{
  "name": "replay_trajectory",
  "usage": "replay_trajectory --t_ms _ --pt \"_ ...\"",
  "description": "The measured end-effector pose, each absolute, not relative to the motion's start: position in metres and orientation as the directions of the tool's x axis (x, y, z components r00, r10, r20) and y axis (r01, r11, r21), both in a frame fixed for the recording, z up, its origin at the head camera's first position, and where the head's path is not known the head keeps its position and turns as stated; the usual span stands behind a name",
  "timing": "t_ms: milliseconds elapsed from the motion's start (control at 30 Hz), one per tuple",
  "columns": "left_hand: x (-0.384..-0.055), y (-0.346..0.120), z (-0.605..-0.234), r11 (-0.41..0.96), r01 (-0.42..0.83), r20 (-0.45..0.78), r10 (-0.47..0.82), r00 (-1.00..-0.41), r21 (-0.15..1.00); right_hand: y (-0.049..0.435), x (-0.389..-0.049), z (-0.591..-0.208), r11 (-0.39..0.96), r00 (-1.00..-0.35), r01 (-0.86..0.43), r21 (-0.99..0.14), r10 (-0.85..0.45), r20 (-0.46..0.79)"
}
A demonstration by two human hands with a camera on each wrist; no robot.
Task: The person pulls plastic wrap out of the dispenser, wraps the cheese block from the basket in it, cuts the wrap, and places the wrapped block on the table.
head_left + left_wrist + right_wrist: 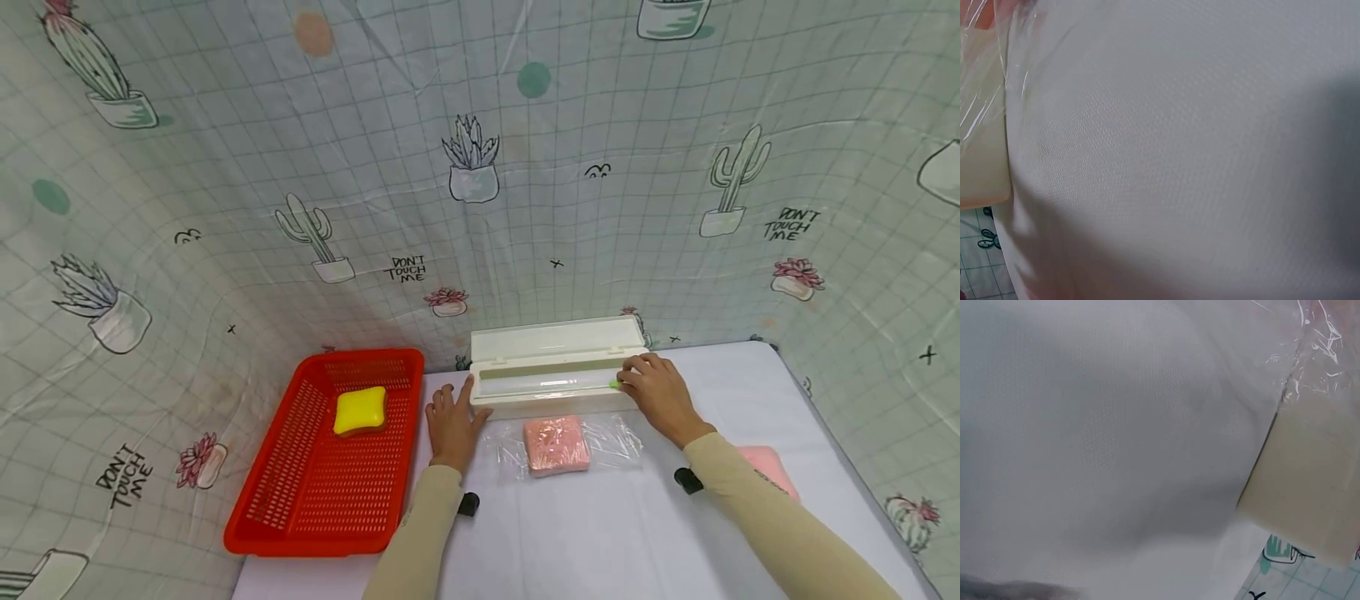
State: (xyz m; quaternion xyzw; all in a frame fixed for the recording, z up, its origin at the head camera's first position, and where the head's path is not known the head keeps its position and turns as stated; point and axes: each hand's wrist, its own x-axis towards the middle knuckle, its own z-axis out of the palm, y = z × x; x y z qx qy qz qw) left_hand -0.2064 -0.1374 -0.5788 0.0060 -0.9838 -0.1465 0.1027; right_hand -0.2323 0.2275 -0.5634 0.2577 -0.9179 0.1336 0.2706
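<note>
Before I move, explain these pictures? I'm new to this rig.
These are a person's left hand and right hand, no machine. The wide picture looks down from the head; the close ones, from each wrist, show mostly cloth and part of a box. The left hand touches the open box's left end; the right seems to pinch a green tab. In front lies a pink block under film. At left, a red basket holds a yellow sponge; another pink block shows past the right sleeve.
</note>
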Motion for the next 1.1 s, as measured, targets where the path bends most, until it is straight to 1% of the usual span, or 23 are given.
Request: replay_trajectory --t_ms 467,700,1100 --pt "-0.205 -0.142 -0.580 0.944 0.010 0.200 -0.059 -0.978 0.329 0.248 -0.230 -0.563 0.844 -0.713 -0.528 -0.097 -0.378 0.590" --pt "-0.208 -0.140 -0.584 0.960 0.017 0.195 -0.040 -0.980 0.279 0.253 -0.228 -0.560 0.853 -0.712 -0.518 -0.068 -0.385 0.587" --pt "-0.210 -0.142 -0.586 0.964 0.032 0.211 -0.025 -0.977 0.265 0.273 -0.228 -0.561 0.851 -0.684 -0.524 -0.029 -0.400 0.610"
